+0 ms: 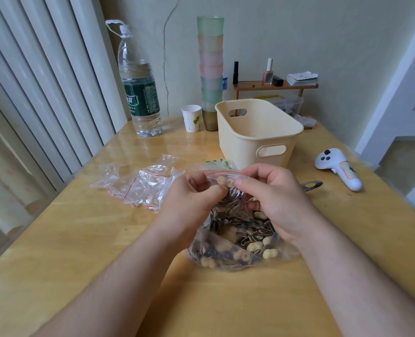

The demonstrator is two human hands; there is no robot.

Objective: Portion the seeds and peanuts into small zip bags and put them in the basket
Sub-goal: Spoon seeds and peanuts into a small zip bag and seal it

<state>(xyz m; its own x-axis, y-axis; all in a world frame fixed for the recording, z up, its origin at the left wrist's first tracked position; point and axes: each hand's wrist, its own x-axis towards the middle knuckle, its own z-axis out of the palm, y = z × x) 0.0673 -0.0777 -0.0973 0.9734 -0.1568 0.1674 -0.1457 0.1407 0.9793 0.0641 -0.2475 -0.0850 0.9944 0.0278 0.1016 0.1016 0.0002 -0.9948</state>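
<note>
Both hands, left hand (196,193) and right hand (272,195), pinch the small zip bag (228,182) with curled fingers above the big bag (238,237), so spilled seeds fall back in.

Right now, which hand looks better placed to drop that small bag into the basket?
Probably the right hand: it pinches the small zip bag, and the cream basket stands just beyond it, slightly rightward. The left hand would reach across.
</note>
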